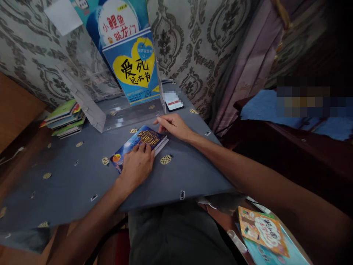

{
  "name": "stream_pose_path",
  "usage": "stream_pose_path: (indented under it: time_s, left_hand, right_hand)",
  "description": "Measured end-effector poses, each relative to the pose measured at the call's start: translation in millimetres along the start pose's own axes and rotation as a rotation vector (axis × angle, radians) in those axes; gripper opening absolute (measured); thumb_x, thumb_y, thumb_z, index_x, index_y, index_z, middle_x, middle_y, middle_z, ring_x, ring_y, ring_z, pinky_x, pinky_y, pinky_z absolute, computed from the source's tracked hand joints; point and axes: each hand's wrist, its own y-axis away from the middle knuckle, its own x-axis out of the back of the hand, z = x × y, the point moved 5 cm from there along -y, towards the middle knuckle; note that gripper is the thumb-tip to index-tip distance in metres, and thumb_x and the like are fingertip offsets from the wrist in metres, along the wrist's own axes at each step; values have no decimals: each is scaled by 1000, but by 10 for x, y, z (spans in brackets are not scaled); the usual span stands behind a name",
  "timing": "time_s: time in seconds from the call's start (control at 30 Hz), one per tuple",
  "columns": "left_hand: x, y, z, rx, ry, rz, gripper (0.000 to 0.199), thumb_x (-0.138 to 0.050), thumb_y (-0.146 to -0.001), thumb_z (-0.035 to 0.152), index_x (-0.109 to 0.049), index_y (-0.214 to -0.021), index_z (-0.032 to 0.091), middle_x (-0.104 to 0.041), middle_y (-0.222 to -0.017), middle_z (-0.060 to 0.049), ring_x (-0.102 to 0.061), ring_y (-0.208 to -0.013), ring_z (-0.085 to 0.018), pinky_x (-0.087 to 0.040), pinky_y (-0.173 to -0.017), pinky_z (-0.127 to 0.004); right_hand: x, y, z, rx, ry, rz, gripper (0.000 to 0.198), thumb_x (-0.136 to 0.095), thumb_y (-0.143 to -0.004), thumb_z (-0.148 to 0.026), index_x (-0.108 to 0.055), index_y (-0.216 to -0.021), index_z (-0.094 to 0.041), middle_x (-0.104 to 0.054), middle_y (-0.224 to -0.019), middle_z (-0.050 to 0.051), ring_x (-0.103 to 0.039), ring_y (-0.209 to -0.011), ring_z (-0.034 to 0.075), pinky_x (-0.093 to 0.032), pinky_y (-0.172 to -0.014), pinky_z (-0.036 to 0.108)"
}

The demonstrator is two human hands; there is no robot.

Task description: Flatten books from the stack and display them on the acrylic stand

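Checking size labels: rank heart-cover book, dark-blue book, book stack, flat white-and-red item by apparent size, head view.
1. Heart-cover book
2. Dark-blue book and book stack: too close to rank; left hand covers part of the former
3. Flat white-and-red item

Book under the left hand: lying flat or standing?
Flat: the blue book lies cover up on the tablecloth, left hand resting on it.

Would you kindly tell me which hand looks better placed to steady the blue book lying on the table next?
The left hand seems better placed: it rests on the blue book, fingers lying over it. The right hand is near its far edge; contact there is unclear.
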Motion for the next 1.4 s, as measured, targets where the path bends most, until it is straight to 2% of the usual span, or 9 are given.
stream_pose_path:
  time_s: [0.2, 0.47, 0.57, 0.63, 0.73, 0.83, 0.93, 1.1, 1.4]
  left_hand:
    - [-16, 17, 16, -12, -16, 26, 41, -34, -108, 30, -63, -130, 10, -69, -128, -19, -69, -112, -33, -60, -81, -44]
    - [-60, 105, -43, -60, 35, 58, 47, -48, -105, 39, -59, -138, 8, -63, -141, -21, -61, -129, -36, -57, -99, -52]
    - [-38, 208, -298, -97, 150, 57, 40, -48, -105, 39, -64, -134, 17, -64, -143, -13, -62, -131, -30, -54, -106, -47]
    - [-64, 309, -572, -32, 204, 22, 37, -43, -107, 35, -68, -130, 21, -68, -139, -9, -65, -126, -28, -56, -103, -47]
    - [-162, 499, -973, 60, 226, 11, 40, -39, -105, 29, -66, -133, 20, -65, -142, -11, -66, -125, -30, -58, -100, -50]
    - [-277, 678, -1150, -32, 257, 20, 46, -40, -101, 23, -58, -144, 19, -56, -152, -13, -58, -135, -30, -50, -111, -51]
    - [-326, 792, -1137, -140, 252, 3, 52, -44, -99, 23, -51, -150, 20, -48, -159, -15, -48, -145, -31, -39, -120, -55]
    - [-310, 791, -915, -275, 302, -9, 59, -54, -101, 43, -41, -155, 22, -38, -165, -13, -39, -151, -29, -38, -122, -51]
    - [-377, 645, -807, -353, 374, 155, 44, -62, -98, 46, -62, -137, 25, -61, -147, -9, -53, -141, -27, -47, -116, -50]
  right_hand:
    - [-23, 20, -30, -13, 29, -57, 57, -43, -98, -60, -76, -90, -14, -64, -56, 0, -54, -52, 12, -43, -58, 27]
    - [-156, 45, -87, 0, 453, -401, 44, -47, -99, -41, -58, -62, -19, -53, -53, -3, -44, -53, 11, -27, -57, 28]
    - [-157, 50, -97, -19, 538, -389, 35, -50, -98, -38, -65, -73, -20, -57, -58, -1, -45, -53, 12, -26, -57, 29]
    - [-150, 65, -87, -48, 582, -363, 22, -56, -95, -34, -69, -83, -21, -59, -59, -1, -48, -52, 14, -28, -56, 30]
    - [-152, 97, -54, -88, 563, -367, 14, -58, -93, -31, -70, -93, -23, -59, -55, -3, -49, -46, 14, -32, -55, 30]
    - [-138, 88, -2, -105, 510, -360, 19, -55, -96, -33, -71, -97, -22, -60, -55, -3, -52, -45, 14, -37, -55, 30]
    - [-90, 29, 35, -42, 548, -275, 21, -56, -94, -32, -74, -96, -21, -68, -68, 2, -58, -58, 17, -41, -60, 32]
    - [-69, -8, 106, -1, 604, -235, 23, -55, -94, -31, -76, -98, -20, -72, -87, 8, -62, -73, 22, -46, -69, 35]
    - [-325, 196, -89, 95, 769, -117, 29, -50, -99, -33, -76, -97, -20, -67, -97, 11, -61, -87, 26, -48, -76, 38]
